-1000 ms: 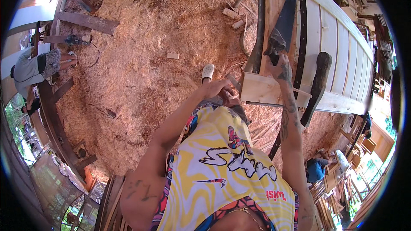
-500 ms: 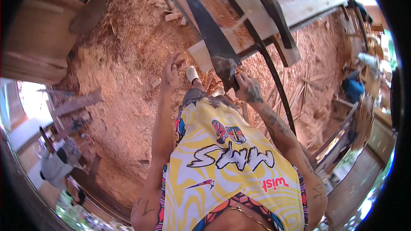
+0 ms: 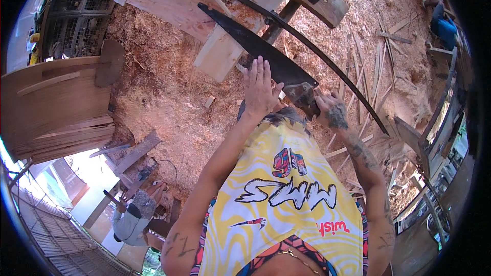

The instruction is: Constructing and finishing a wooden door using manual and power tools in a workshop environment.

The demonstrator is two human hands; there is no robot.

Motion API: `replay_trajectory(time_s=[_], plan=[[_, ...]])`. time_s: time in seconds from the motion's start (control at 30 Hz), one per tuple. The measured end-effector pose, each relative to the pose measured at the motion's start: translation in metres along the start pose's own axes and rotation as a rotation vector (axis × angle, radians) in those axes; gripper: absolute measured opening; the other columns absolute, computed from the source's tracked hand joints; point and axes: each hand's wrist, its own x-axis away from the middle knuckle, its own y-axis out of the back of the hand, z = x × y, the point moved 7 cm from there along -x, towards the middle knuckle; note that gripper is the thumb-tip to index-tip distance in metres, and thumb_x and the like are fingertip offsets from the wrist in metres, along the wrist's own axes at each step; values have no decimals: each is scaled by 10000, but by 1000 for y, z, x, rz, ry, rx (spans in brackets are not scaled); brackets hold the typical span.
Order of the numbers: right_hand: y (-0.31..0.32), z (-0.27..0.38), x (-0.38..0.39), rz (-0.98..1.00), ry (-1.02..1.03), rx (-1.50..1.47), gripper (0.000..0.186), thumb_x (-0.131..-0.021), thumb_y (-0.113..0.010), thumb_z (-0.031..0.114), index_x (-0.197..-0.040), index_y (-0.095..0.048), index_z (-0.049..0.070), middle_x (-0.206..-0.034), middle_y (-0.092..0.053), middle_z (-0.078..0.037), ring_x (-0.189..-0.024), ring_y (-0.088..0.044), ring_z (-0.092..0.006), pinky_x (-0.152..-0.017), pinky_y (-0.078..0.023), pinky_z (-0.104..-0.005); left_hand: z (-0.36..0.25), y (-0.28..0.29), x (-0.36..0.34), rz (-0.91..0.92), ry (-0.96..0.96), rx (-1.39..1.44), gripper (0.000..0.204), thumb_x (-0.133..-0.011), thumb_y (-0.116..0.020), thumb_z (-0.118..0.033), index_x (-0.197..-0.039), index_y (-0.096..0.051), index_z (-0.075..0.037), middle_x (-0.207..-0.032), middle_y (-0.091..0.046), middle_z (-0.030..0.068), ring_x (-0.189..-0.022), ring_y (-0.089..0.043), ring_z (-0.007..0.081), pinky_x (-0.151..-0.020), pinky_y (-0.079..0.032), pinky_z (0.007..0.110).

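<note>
A handsaw (image 3: 255, 46) with a dark, tapering blade slants across the end of a pale board (image 3: 217, 59), its tip pointing to the far left. My right hand (image 3: 332, 111) is closed around the saw's worn handle (image 3: 302, 97). My left hand (image 3: 262, 88) has its fingers stretched out beside the near edge of the blade, by the board's end; whether it touches the blade or the board I cannot tell. Nothing shows in the left hand.
A long, curved dark strip (image 3: 327, 61) passes just beyond the saw. A thick wooden beam (image 3: 319, 7) lies behind it. Wood shavings (image 3: 169, 97) cover the ground, with loose sticks (image 3: 376, 76) at right. Stacked panels (image 3: 61, 102) stand at left; another person (image 3: 133, 220) sits lower left.
My left hand has moved from the open space at left to beside the blade. The saw now lies at a flatter slant, still in my right hand. The whole view has turned.
</note>
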Motion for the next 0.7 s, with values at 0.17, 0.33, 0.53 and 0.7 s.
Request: replay_trajectory(time_s=[0.17,0.33,0.53,0.7], plan=[[4,21,-102,59,13,-11,210,-682,-701,188,-840,-593,104,-763,-654,-82,-759,-653,-273,-789,-448,-397,66,16,-61,-46,133,-36,700,-966,-485,-347,-1498,-310,73,-1594,-250,254,-1494,-223,369,-1198,-129,585],[-20,16,-115,-106,97,-22,246,-642,-739,188,-821,-596,99,-717,-649,-76,-689,-647,-264,-731,-434,-371,85,25,-62,-114,118,-121,685,-962,-476,-340,-1476,-340,91,-1578,-279,264,-1493,-223,377,-1197,-108,602],[23,12,-58,-95,11,-50,215,-684,-716,189,-857,-642,85,-698,-640,-77,-696,-648,-269,-755,-456,-376,18,1,-33,19,94,-159,701,-973,-476,-370,-1460,-338,116,-1568,-289,273,-1496,-226,364,-1189,-85,628],[-17,43,-193,-106,110,-59,193,-639,-716,186,-787,-617,110,-709,-650,-100,-707,-656,-262,-759,-470,-383,127,40,-87,-158,176,-191,643,-1001,-426,-328,-1494,-311,68,-1596,-246,245,-1495,-217,372,-1190,-88,620]])
